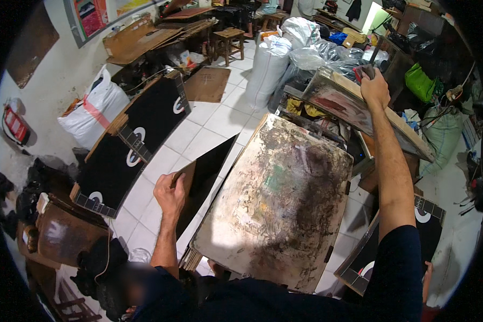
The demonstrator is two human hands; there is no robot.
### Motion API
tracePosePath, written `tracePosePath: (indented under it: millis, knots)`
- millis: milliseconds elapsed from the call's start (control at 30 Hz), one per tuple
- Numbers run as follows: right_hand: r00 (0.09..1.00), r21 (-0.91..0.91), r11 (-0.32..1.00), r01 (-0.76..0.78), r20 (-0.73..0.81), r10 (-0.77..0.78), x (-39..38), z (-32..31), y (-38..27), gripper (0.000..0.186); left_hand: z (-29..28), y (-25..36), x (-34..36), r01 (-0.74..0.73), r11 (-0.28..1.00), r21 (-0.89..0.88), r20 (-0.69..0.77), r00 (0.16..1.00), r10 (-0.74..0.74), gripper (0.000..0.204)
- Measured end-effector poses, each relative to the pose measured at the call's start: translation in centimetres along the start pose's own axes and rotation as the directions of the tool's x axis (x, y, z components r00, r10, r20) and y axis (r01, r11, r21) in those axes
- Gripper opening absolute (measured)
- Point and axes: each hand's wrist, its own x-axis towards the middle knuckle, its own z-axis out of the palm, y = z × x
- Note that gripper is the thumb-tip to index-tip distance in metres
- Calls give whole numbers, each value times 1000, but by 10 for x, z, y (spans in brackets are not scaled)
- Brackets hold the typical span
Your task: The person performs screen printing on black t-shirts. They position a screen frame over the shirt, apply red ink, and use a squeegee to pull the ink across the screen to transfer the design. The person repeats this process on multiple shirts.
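My left hand (169, 194) is closed on the edge of a thin board (209, 163), black on one face and brown at the held corner. The board slants beside the left edge of a paint-stained worktable (268, 198). At the far right, my right hand (375, 90) is closed round a small dark object with a red part (363, 71); its exact kind is hard to make out. Just below that hand, a wooden-edged printing frame (335, 104) with a reddish stained face stands tilted beyond the table.
Black panels with white rings (112, 172) lie in a row at left; a similar panel (428, 228) is at right. White sacks (268, 70) and clear plastic bags (319, 53) crowd the back. A wooden stool (229, 40) and a brown board (206, 85) stand farther off.
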Motion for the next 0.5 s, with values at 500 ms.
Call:
tracePosePath:
  millis: [500]
  knots:
    - [995, 64, 993, 97, 11, -98, 6, 11, 9, 43, -16, 206, -257, -343, 776, -529, 516, 596, 615, 57]
